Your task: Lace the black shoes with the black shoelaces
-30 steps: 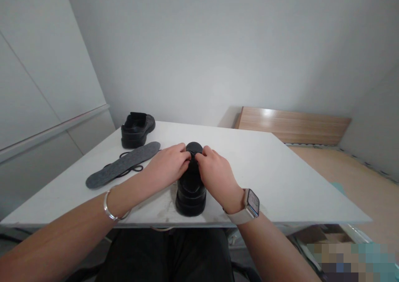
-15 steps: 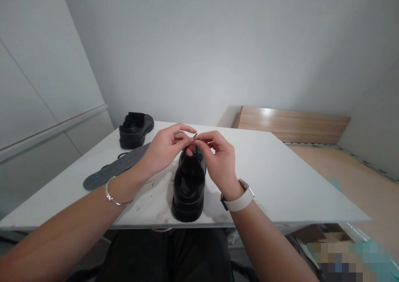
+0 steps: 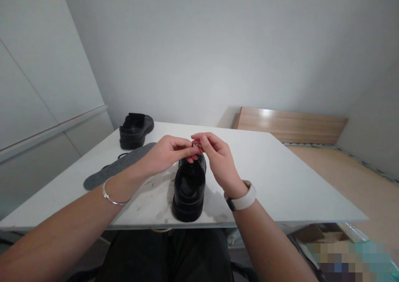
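Note:
A black shoe (image 3: 188,197) stands upright near the table's front edge, heel towards me. Over its lacing area my two hands meet. My left hand (image 3: 170,151) pinches a dark shoelace between thumb and fingers, and only a short bit of the lace shows. Touching it from the other side, my right hand (image 3: 216,151) has its fingertips closed around the same spot; the lace there is mostly hidden by the fingers. Left of the shoe lies a grey insole (image 3: 109,174), partly behind my left wrist, with a bit of black lace beside it.
A second black shoe (image 3: 134,130) stands at the back left corner of the white table (image 3: 262,182). Dirt smudges mark the tabletop beside the near shoe. Beyond the table at right are a wooden headboard (image 3: 289,124) and a bed base (image 3: 336,170).
My fingers have come down slightly closer to the shoe. The lace end that stuck up between them is no longer visible, and my right hand has turned a little.

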Demonstrator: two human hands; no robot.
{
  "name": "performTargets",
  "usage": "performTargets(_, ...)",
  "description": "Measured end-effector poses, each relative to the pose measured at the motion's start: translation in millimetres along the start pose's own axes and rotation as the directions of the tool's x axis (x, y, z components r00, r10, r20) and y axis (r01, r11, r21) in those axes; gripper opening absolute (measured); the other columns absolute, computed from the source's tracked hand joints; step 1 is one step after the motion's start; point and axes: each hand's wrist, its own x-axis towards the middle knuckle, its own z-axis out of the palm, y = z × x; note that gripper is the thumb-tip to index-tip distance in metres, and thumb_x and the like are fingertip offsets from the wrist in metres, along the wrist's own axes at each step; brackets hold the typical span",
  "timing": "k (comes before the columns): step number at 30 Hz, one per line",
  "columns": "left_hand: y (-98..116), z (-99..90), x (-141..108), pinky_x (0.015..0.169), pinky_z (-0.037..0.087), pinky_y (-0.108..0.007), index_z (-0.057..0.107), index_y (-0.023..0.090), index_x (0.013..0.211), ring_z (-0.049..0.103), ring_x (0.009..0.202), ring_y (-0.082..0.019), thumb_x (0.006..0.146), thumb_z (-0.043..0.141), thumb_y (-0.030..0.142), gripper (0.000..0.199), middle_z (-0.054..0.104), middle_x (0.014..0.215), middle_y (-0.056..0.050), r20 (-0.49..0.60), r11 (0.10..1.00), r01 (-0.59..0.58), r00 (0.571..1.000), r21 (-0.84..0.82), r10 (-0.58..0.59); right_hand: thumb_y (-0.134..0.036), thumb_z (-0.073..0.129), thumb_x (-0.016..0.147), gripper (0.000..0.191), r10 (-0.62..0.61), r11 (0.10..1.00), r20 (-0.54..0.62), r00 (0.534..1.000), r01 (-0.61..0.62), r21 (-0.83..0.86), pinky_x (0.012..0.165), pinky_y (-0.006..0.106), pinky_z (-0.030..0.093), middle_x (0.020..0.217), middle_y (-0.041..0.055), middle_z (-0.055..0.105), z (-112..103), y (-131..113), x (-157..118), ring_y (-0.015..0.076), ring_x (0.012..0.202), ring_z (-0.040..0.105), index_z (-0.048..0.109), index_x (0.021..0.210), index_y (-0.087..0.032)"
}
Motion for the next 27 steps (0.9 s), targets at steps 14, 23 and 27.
performTargets(14,-3.1,-0.9,-10.5,0.083,0.052,-0.034,0.074,0.021,0.089,0.067,0.091,-0.019,0.099,0.051,0.022,0.025,0.075,0.095,-0.008,0.109,0.464,-0.477,0.776,0.747,0.622,-0.041,0.073,0.081,0.023,0.126,0.987,0.160,0.979,-0.140,0.081,0.083,0.028,0.048,0.080,-0.0002,0.070,-10.5,16.7,-1.8,0.0135,0.081,0.060,0.073,0.084,-0.019)
performTargets(23,-19.9,-10.0,-24.5,0.081,0.054,-0.033,0.079,0.022,0.088,0.069,0.086,-0.020,0.088,0.072,0.031,0.011,0.077,0.091,-0.007,-0.235,0.827,-0.279,0.870,0.488,0.432,-0.039,0.080,0.073,0.024,0.127,0.990,-0.201,0.971,-0.113,0.078,0.077,0.028,0.048,0.081,0.0009,0.070,-27.2,33.5,-15.6,0.0129,0.079,0.060,0.073,0.080,-0.018)
performTargets(27,-36.1,-20.4,-39.0,0.079,0.052,-0.031,0.077,0.020,0.081,0.069,0.082,-0.019,0.086,0.073,0.037,0.018,0.076,0.086,-0.005,-0.352,0.912,-0.048,0.913,0.407,0.205,-0.043,0.082,0.068,0.031,0.225,0.972,-0.397,0.890,-0.178,0.150,0.068,0.025,0.046,0.078,-0.0002,0.065,-45.2,51.9,-26.1,0.0115,0.075,0.056,0.070,0.078,-0.016)
